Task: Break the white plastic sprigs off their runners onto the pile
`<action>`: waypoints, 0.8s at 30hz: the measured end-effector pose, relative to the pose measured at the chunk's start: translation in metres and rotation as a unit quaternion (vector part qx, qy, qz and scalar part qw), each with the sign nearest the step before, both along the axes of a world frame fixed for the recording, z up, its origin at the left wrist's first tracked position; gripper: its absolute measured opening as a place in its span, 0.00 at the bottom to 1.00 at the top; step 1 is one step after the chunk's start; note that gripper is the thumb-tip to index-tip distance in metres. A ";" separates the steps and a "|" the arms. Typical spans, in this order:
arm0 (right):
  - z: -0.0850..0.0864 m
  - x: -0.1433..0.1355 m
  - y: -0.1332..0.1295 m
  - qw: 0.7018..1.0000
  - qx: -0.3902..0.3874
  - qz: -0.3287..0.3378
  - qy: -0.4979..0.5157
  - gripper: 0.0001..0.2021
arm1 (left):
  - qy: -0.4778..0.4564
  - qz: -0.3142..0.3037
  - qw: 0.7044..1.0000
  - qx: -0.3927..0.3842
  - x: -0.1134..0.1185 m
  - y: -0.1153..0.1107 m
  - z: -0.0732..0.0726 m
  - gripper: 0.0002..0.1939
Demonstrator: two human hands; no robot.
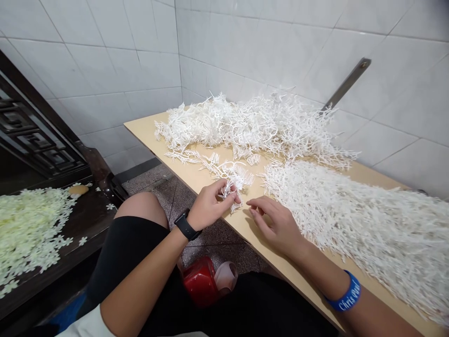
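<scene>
My left hand (209,205), wearing a black watch, pinches a small white branching plastic sprig (228,188) between thumb and fingers over the board's near edge. Just to its right is my right hand (280,225), fingers loosely curled with a gap between thumb and forefinger and nothing visible in them. A few loose white sprigs (217,164) lie right behind my left hand. Farther back spreads a tangled heap of longer white sprigs (245,124). To the right of my right hand lies a dense pile of short white pieces (358,210).
All of this rests on a light wooden board (147,125) against a tiled wall (280,47), where a metal bar (347,84) leans. Pale yellow-green plastic flowers (28,229) cover a dark wooden bench on the left. Below the board is a red object (200,281).
</scene>
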State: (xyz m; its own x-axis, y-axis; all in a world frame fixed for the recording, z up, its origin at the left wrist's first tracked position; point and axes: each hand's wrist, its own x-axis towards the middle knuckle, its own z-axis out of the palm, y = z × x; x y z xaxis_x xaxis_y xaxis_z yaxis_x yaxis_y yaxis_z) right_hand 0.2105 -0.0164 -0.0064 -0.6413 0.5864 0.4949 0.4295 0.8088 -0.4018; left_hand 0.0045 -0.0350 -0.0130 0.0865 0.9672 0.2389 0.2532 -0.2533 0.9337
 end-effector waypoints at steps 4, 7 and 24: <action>-0.001 -0.001 -0.001 1.000 -0.019 0.002 -0.011 0.08 | 0.036 -0.023 0.999 0.030 0.002 -0.001 -0.002 0.09; -0.002 0.000 -0.001 0.999 -0.033 -0.002 -0.019 0.10 | 0.068 -0.024 0.995 0.061 0.003 0.000 -0.004 0.10; -0.001 -0.001 0.000 0.998 -0.053 -0.025 -0.021 0.05 | 0.095 -0.073 0.992 0.027 0.000 0.002 -0.001 0.10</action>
State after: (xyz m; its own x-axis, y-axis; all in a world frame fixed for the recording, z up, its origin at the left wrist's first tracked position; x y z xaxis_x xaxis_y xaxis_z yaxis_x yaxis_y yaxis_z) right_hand 0.2099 -0.0165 -0.0073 -0.6289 0.6651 0.4026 0.4855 0.7404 -0.4648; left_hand 0.0048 -0.0332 -0.0141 0.2726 0.9276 0.2553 0.3814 -0.3478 0.8565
